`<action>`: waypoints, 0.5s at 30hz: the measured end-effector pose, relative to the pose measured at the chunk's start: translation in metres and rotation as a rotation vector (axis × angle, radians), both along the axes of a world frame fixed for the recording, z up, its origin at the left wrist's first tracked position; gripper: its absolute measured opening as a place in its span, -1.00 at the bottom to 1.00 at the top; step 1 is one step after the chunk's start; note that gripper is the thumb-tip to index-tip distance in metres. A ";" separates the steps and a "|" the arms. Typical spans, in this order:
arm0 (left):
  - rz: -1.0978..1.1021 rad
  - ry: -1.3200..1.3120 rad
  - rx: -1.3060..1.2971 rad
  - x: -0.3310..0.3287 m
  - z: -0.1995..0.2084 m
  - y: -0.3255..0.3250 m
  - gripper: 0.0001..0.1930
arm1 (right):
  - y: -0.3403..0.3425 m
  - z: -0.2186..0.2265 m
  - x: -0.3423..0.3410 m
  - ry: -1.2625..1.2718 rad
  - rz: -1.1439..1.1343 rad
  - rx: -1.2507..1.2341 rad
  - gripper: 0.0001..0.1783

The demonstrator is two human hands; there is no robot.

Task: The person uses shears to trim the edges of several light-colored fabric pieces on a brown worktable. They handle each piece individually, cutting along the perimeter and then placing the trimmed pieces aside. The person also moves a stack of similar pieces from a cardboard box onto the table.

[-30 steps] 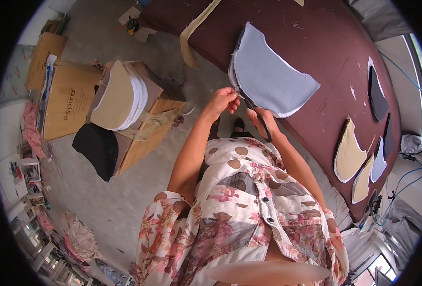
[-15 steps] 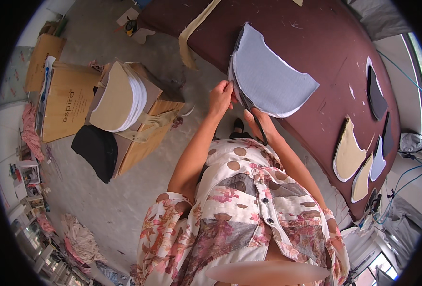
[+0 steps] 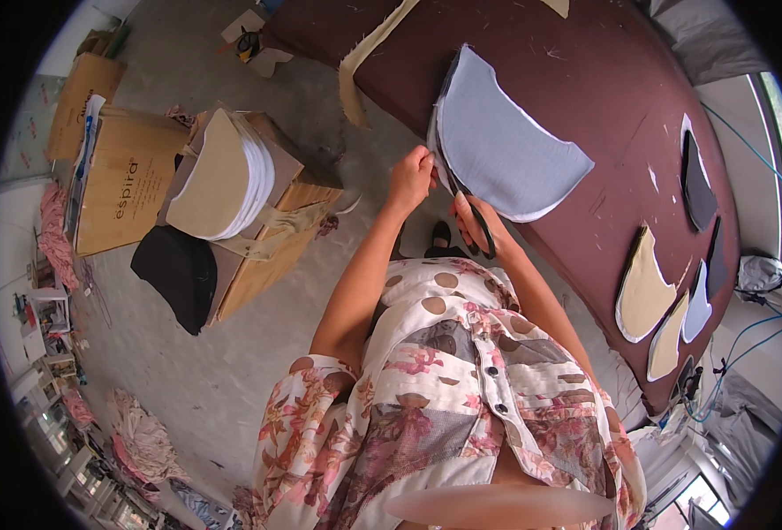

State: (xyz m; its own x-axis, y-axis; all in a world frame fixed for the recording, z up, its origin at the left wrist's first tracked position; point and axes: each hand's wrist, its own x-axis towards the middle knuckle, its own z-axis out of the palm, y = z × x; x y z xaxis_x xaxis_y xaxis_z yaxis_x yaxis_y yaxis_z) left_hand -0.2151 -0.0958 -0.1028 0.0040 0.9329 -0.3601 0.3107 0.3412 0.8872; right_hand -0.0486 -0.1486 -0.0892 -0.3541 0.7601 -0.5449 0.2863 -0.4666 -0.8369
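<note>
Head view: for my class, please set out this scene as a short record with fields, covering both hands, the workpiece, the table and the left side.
Left hand: fingers at the left edge of the fabric stack; grip unclear
Right hand: holding black scissors, blades near the stack's edge
Workpiece: curved layers, blue-grey on top
Table: dark maroon; beige piece, black piece and pale-blue piece toward the right
Left side: cardboard box bearing a beige-topped stack
</note>
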 end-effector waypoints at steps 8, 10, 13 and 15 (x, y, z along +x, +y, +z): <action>0.014 -0.280 -0.079 -0.007 -0.007 0.004 -0.77 | -0.005 -0.012 -0.002 -0.020 -0.039 0.223 -0.39; 0.029 -0.299 -0.073 -0.005 -0.002 0.003 -0.76 | -0.008 -0.009 -0.005 -0.039 -0.061 0.230 -0.37; 0.000 -0.246 -0.058 -0.005 0.000 0.004 -0.76 | -0.006 -0.001 -0.010 -0.017 -0.066 0.109 -0.34; -0.015 -0.247 -0.062 -0.006 0.000 0.005 -0.77 | 0.000 -0.004 -0.014 0.085 -0.076 0.099 -0.40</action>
State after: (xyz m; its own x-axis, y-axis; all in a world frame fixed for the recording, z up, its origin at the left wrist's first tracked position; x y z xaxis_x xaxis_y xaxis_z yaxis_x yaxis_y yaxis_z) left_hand -0.2209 -0.0912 -0.1033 0.1126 0.9083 -0.4030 0.0928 0.3942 0.9143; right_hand -0.0626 -0.1485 -0.0937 -0.3345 0.8353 -0.4363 0.1796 -0.3979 -0.8997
